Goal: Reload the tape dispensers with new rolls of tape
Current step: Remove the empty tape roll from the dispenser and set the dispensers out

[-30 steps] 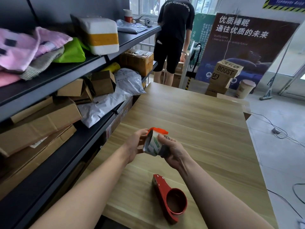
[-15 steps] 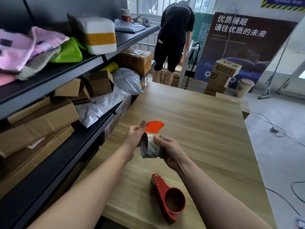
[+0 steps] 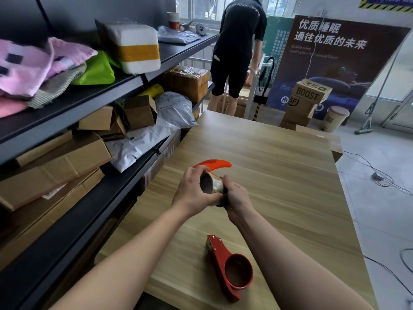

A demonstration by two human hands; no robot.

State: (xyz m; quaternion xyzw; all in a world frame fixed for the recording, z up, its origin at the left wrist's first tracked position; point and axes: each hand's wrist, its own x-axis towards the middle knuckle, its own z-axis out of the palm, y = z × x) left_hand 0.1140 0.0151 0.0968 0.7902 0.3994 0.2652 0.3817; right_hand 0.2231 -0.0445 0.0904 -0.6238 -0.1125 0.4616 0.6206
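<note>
while both hands are up off the table (image 3: pixel 279 175), you've got the roll of tape (image 3: pixel 212 185) squeezed between them. your left hand (image 3: pixel 193 191) is curled over the near rim and your right hand (image 3: pixel 238 198) is wrapped round the far side. every finger is clamped on the roll, none spread.

the red dispenser (image 3: pixel 214 164) pokes out just above your left fingertips, curved end pointing off to your right, and the roll sits tight against it. this looks like the fitting step, the roll going onto the hub. whether it's fully seated can't be told, because your fingers hide the join. no loose tail of tape shows past your fingers, so threading it to the blade looks like work left to do.

now down below your wrists, towards you: the second dispenser (image 3: pixel 230 268) lies on the wood, well apart from either hand, its round hub plainly bare. that one's not started. so you're probably partway through the first of two, with a whole reload to come, and there's no spare roll in sight near your hands.
</note>
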